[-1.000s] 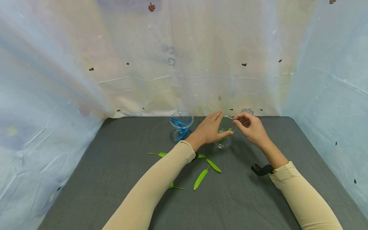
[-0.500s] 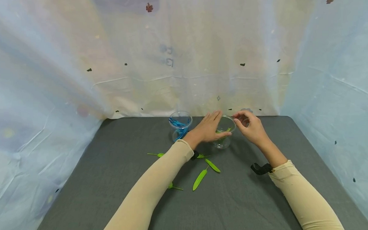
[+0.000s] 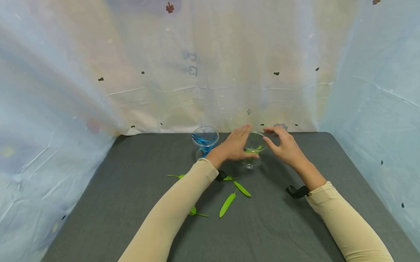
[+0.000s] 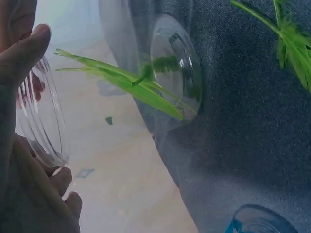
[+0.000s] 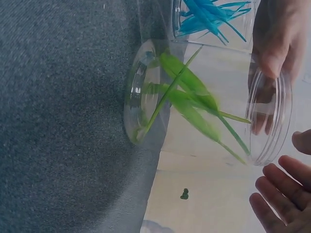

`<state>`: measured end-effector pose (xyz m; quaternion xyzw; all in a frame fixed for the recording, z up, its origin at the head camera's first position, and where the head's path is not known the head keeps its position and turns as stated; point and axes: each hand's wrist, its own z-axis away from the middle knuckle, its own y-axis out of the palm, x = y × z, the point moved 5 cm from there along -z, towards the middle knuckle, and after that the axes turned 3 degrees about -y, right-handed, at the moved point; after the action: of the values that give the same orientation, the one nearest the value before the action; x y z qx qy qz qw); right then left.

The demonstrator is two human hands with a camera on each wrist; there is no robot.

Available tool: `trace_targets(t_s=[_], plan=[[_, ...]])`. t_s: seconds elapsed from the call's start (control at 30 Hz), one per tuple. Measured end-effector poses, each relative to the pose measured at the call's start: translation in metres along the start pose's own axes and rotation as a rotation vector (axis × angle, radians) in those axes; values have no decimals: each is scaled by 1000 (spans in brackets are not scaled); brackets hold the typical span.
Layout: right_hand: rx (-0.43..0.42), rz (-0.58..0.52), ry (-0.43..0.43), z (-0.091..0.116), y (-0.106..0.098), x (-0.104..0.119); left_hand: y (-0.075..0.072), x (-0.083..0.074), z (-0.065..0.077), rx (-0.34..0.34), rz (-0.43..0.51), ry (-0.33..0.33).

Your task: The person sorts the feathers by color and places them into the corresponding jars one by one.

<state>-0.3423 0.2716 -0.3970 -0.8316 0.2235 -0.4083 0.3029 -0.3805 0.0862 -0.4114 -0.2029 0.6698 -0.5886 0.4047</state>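
Note:
A clear plastic cup (image 3: pixel 250 163) with a wide ringed rim stands upright at the back of the table. Several green leaf-shaped pieces (image 5: pixel 192 82) with thin stems lean inside it. My left hand (image 3: pixel 233 145) holds the cup near the rim from the left, its thumb across the near side. To the cup's right, my right hand (image 3: pixel 285 148) has its fingers spread and a gap between thumb and forefinger, with nothing held. In the right wrist view, its fingertips (image 5: pixel 272 170) are beside the rim. More green leaf-shaped pieces (image 3: pixel 227 205) lie on the table, some partly hidden by the left sleeve.
A second clear cup with blue strips (image 3: pixel 205 140) stands left of my left hand. Both cups are near the far edge of the dark grey table (image 3: pixel 125 174). A patterned curtain (image 3: pixel 212 69) hangs behind and at both sides. A black strap (image 3: pixel 297 192) circles my right wrist.
My right hand's thumb and forefinger, close together at the rim before, have parted. My left hand and the cup have shifted slightly left. The leaf pieces on the table stay put.

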Motion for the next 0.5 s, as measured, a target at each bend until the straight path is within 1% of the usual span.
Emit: trace_targets(t_s=[0.17,0.27,0.37,0.5], plan=[[80,24,48,-3,5,0,-7,5,9,-26,70,20],[122,42,65,-5,7,-1,-12,10,18,-30,125,11],[157,54,75,-6,9,-2,-16,14,27,-33,136,-2],[202,58,93,-6,10,-5,-18,19,38,-53,114,-25]])
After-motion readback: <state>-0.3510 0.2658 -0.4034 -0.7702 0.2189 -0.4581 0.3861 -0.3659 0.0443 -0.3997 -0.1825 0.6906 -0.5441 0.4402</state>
